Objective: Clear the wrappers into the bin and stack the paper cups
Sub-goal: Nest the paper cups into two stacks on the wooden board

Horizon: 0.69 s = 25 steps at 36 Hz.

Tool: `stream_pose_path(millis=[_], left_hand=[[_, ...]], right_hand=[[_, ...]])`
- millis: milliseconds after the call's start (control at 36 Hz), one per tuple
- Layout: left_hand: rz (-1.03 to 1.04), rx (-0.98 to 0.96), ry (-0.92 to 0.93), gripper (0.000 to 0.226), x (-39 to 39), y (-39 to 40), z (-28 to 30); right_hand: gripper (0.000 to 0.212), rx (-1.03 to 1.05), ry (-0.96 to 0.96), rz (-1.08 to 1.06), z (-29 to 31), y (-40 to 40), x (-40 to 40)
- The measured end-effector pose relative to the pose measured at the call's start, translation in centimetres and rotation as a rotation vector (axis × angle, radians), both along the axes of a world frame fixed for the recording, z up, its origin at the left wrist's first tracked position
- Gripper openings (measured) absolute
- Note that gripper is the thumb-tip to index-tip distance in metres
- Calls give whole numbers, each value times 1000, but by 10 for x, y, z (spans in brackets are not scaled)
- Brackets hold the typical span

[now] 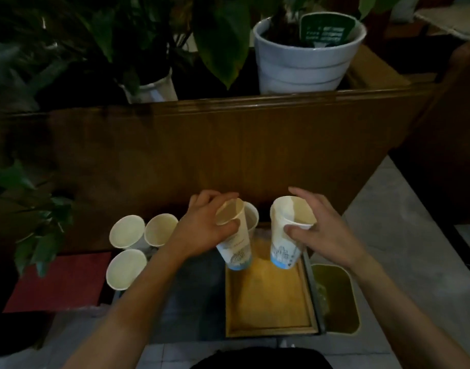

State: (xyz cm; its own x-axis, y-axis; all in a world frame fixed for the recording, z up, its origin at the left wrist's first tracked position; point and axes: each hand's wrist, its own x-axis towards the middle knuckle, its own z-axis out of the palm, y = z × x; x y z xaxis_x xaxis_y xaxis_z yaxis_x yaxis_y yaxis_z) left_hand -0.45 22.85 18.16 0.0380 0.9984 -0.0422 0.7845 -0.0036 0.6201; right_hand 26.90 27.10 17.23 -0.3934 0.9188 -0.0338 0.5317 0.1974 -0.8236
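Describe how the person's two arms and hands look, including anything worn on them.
Both forearms are bare up to the frame edge, with no sleeves showing. The left hand and right hand wear no gloves; no watch, ring or bracelet is visible in this dim light.

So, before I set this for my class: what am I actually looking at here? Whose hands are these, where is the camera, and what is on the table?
There is no machine: a person wears a camera on the head, looking down at their own bare arms. The left hand grips one paper cup by its rim; the right hand grips another cup. Both cups are held above a wooden tray. Three more cups stand to the left, and a further one shows behind the left hand's cup. A green bin sits to the right of the tray. Potted plants stand behind a wooden partition.
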Motion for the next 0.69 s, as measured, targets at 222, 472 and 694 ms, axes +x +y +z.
stream_pose_path(millis=[222, 472, 694], left_hand=[[64, 86, 51, 64, 20, 30, 20], [144, 157, 162, 69, 26, 49, 22], [150, 207, 195, 68, 24, 57, 12]], right_hand=[[72, 46, 73, 29, 22, 39, 25], [80, 121, 114, 43, 24, 67, 38], [84, 167, 125, 8, 6, 74, 26]])
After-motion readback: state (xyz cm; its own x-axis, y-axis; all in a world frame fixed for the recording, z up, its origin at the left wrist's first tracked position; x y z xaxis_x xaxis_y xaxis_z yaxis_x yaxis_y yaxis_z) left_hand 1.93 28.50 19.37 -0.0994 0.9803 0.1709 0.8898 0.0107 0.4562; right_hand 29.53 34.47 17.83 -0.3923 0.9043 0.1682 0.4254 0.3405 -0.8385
